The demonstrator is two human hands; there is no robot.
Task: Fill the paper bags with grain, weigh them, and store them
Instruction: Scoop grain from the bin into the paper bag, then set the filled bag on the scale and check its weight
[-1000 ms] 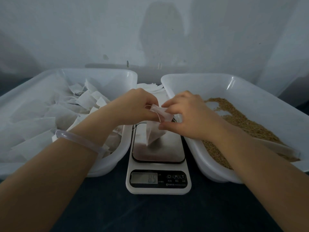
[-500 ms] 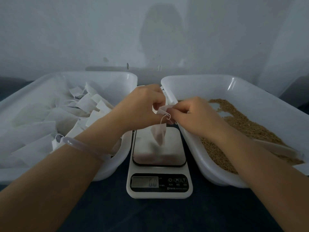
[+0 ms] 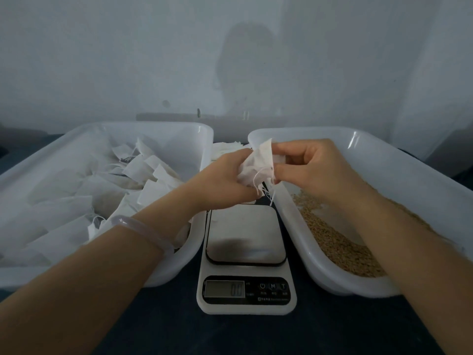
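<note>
The paper bag (image 3: 258, 163) was in the air between the two tubs, above the far edge of the scale (image 3: 245, 237) and not touching it. Both hands held it. The left hand (image 3: 225, 181) was curled around its lower part. The right hand (image 3: 316, 166) pinched its top edge with thumb and forefinger, the other fingers loosely bent. Its string (image 3: 265, 187) hung down in loose threads.

One second before, the bag stood on the scale plate and the display showed a weight. At this moment the plate was bare and the display (image 3: 225, 288) read zero. So the weighing of this bag was probably finished, and I judge that the hands were closing its mouth before storing it.

The left tub (image 3: 204, 139), just beside the left hand, already held many white bags (image 3: 143, 170). Its rim was low, and the way over it looked free. The right tub (image 3: 384, 165) with grain (image 3: 340, 248) lay under the right wrist. The scale sat tightly between both tubs on the dark desk (image 3: 256, 336).
</note>
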